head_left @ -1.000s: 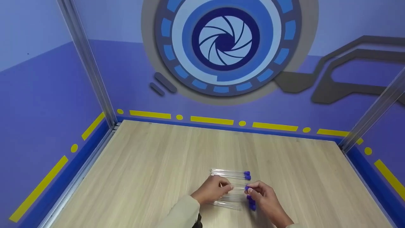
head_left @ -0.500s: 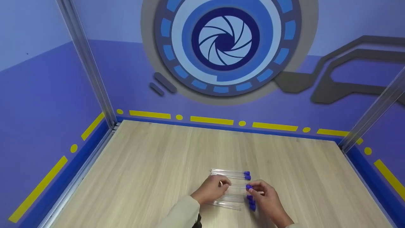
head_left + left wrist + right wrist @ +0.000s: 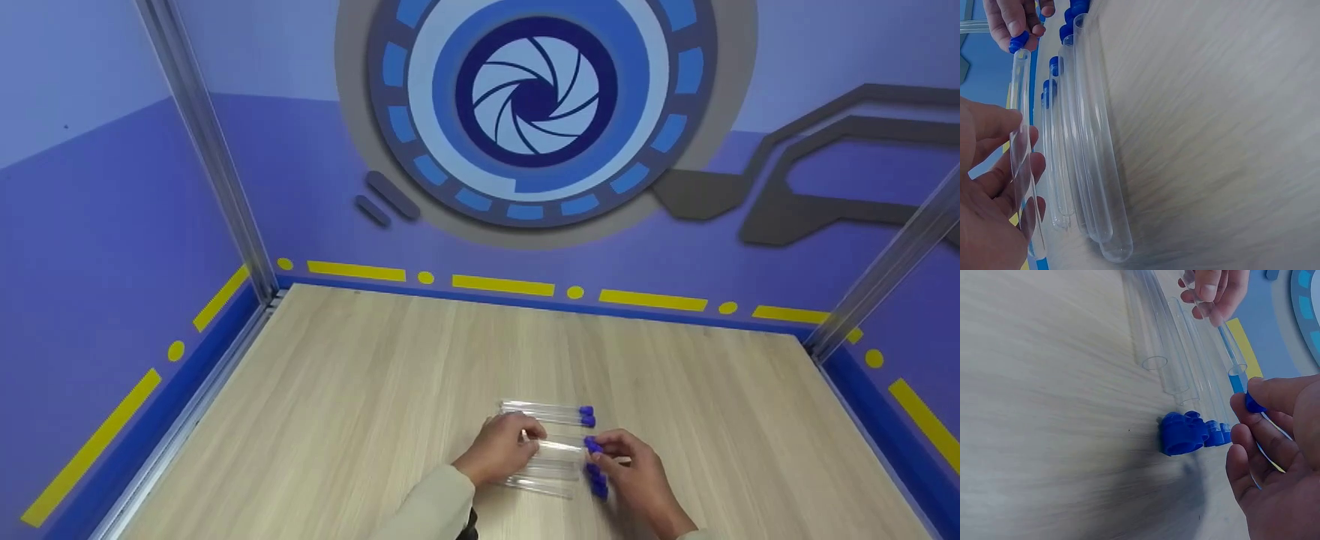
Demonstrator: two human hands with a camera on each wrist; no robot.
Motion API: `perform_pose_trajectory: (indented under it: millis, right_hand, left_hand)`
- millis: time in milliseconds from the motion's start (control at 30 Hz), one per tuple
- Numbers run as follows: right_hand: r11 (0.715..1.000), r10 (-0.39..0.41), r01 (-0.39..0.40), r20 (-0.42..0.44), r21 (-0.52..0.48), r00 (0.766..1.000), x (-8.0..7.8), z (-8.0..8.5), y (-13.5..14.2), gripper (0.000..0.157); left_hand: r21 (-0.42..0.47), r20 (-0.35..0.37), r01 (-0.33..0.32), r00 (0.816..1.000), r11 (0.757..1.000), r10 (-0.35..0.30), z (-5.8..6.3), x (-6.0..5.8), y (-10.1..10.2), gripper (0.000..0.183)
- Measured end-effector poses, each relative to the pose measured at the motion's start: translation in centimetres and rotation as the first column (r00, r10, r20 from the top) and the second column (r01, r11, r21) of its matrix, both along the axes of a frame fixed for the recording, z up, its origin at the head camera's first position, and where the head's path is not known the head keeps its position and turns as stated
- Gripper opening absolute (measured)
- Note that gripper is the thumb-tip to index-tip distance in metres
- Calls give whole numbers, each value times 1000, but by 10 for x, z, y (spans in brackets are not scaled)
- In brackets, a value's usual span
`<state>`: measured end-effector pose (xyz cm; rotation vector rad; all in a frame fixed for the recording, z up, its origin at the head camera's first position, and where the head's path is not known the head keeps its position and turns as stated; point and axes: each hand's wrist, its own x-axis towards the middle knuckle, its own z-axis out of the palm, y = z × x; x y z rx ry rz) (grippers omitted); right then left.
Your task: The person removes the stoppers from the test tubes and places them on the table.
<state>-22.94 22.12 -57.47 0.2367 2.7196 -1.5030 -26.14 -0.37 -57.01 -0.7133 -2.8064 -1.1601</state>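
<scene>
My left hand holds a clear test tube lengthwise between thumb and fingers, its rounded end toward the palm. The tube's mouth faces my right hand. Thumb and index finger of that hand pinch a blue cap, just off the mouth; a small gap shows in the right wrist view. Beneath the hands, several uncapped tubes lie side by side on the table. Loose blue caps are clustered by their open ends. Farther back, capped tubes lie parallel to them.
The pale wooden tabletop extends around the hands. Blue printed panels enclose its back and sides, with metal posts at the rear corners.
One second ago the cap was against the tube's end. My right hand has since drawn slightly right, and a gap shows. The left hand stays nearly in place; the other tubes have not moved.
</scene>
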Motion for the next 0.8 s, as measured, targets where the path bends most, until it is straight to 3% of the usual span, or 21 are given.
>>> perform_pose_trajectory:
  millis: [400, 800]
  right_hand:
    - [999, -36, 35, 51, 29, 998, -3, -4, 5, 14]
    - [997, -33, 33, 4, 63, 999, -3, -9, 6, 16]
  left_hand:
    - [-17, -43, -37, 998, 999, 37, -3, 1, 1, 10]
    - [-30, -47, -72, 996, 997, 71, -7, 2, 4, 11]
